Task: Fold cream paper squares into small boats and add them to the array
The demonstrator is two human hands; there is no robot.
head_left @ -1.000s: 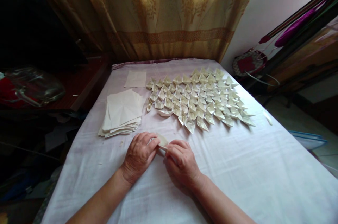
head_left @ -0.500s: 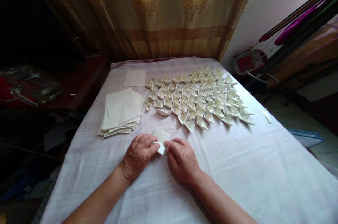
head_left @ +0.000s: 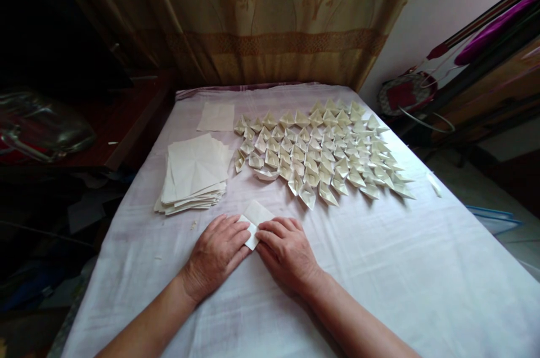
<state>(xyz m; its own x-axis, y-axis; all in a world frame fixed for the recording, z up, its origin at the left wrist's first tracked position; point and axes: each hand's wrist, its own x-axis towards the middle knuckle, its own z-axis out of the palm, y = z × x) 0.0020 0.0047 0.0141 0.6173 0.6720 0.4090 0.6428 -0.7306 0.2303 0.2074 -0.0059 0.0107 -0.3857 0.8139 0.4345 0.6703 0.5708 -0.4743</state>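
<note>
A small folded piece of white paper (head_left: 259,213) lies on the cloth in front of me, a crease across its near part. My left hand (head_left: 216,251) is closed on its left edge, fingers resting over the near flap. From the right, my right hand (head_left: 287,250) grips the same paper, fingertips on its right edge and thumb tucked low. The fingertips of both hands are close together. Beyond my left hand is a stack of flat white paper sheets (head_left: 196,170). Rows of small folded paper boats (head_left: 312,158) stand ahead and to the right.
A single paper sheet (head_left: 216,117) lies behind the stack. The white tablecloth (head_left: 379,279) covers the table. A curtain (head_left: 270,21) hangs at the far edge. Left stands a dark red table (head_left: 122,127) with a plastic-wrapped item. A white scrap (head_left: 433,184) lies near the right edge.
My right fingers have moved left onto the paper, and the left fingers now lie flatter over it. The paper has turned slightly. The camera view has shifted a little.
</note>
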